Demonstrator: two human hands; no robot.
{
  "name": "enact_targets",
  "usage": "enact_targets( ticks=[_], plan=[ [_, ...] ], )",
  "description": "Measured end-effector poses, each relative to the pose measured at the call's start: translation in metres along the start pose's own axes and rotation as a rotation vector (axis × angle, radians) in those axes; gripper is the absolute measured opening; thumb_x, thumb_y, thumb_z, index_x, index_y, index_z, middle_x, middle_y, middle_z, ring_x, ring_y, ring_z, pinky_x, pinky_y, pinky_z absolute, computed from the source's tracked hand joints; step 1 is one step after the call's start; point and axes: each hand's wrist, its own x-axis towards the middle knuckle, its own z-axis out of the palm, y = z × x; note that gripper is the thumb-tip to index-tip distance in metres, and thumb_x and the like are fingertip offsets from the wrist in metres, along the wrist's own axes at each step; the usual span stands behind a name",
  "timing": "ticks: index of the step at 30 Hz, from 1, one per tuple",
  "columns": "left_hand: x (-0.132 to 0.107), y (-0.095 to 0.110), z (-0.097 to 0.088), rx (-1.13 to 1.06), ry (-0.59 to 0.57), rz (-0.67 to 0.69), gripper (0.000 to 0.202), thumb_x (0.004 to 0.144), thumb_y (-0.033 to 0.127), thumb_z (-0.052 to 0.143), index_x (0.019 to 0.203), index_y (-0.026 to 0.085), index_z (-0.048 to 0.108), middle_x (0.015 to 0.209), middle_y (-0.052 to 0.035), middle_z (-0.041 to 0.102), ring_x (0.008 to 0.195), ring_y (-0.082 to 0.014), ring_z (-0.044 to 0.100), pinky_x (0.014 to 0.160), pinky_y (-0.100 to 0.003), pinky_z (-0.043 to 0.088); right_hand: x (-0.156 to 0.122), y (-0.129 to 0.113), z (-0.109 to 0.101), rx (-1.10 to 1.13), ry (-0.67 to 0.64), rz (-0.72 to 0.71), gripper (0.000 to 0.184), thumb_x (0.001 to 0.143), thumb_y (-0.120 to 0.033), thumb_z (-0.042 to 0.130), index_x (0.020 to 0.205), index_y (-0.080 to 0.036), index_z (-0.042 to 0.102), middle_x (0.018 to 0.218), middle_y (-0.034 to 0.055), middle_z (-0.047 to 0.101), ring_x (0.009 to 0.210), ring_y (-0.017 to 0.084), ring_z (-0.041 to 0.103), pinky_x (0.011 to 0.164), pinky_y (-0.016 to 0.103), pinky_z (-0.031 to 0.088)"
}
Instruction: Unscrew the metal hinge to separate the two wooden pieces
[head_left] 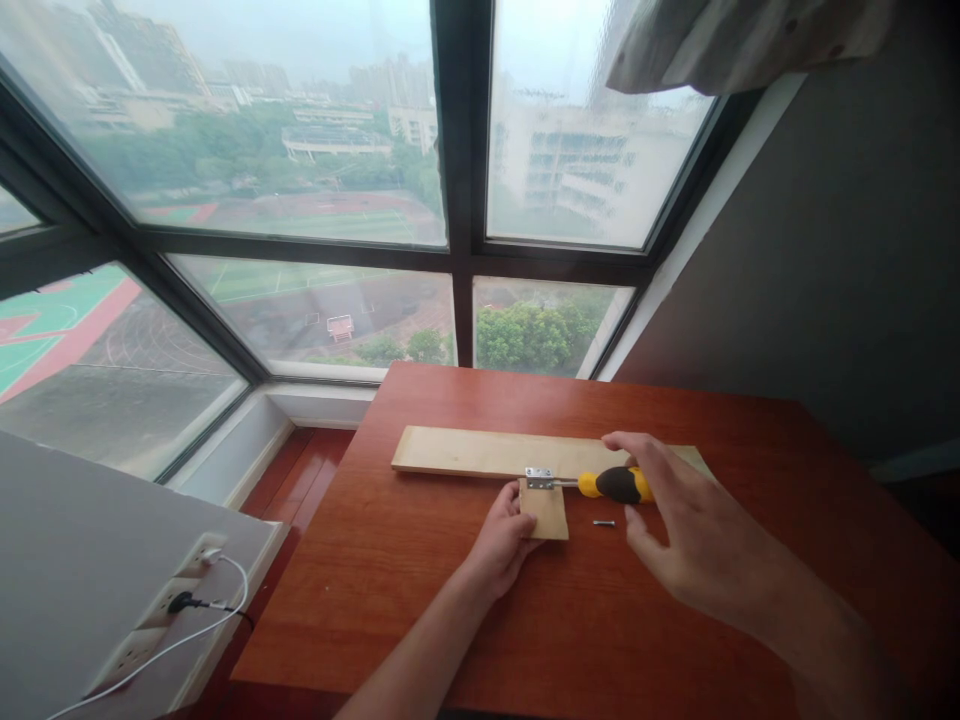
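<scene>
My left hand grips a small wooden block between thumb and fingers. A silver metal hinge sits at the block's upper edge, beside a long wooden board. My right hand is around the rear of a yellow and black screwdriver, with thumb and index finger spread off the handle and its end hidden against the palm. The shaft points left and its tip meets the hinge. A loose screw lies on the table below the handle.
The reddish-brown wooden table reaches toward large windows. At the lower left, a low wall holds sockets with plugged-in white and black cables. A grey wall stands at the right, with a curtain above.
</scene>
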Motion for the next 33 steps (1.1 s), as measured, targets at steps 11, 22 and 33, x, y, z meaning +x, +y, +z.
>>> enact_targets(
  ticks=[11, 22, 33],
  plan=[
    [0.001, -0.001, -0.001, -0.010, 0.007, 0.002, 0.052, 0.060, 0.005, 0.065, 0.108, 0.021, 0.052, 0.103, -0.0070, 0.065, 0.090, -0.0200, 0.062, 0.073, -0.030, 0.054, 0.003, 0.003, 0.005, -0.040, 0.084, 0.035, 0.034, 0.085, -0.022, 0.050, 0.119, -0.022, 0.051, 0.110, 0.0075, 0.068, 0.098, 0.022, 0.066, 0.080, 0.032, 0.054],
    [0.001, -0.001, 0.000, -0.021, -0.002, 0.005, 0.052, 0.059, 0.005, 0.066, 0.108, 0.020, 0.053, 0.104, -0.0074, 0.065, 0.089, -0.0196, 0.062, 0.074, -0.030, 0.053, 0.004, 0.001, 0.018, -0.093, 0.133, 0.101, 0.026, 0.092, -0.034, 0.047, 0.113, -0.021, 0.056, 0.104, 0.0080, 0.071, 0.087, 0.023, 0.070, 0.066, 0.033, 0.055],
    [-0.001, 0.000, 0.001, -0.017, -0.003, 0.008, 0.051, 0.061, 0.004, 0.063, 0.108, 0.020, 0.053, 0.102, -0.0069, 0.065, 0.088, -0.0184, 0.061, 0.073, -0.029, 0.053, 0.002, 0.001, 0.014, -0.108, 0.082, 0.095, 0.036, 0.090, -0.037, 0.052, 0.122, -0.022, 0.049, 0.116, 0.0094, 0.064, 0.097, 0.026, 0.066, 0.074, 0.036, 0.055]
  ],
)
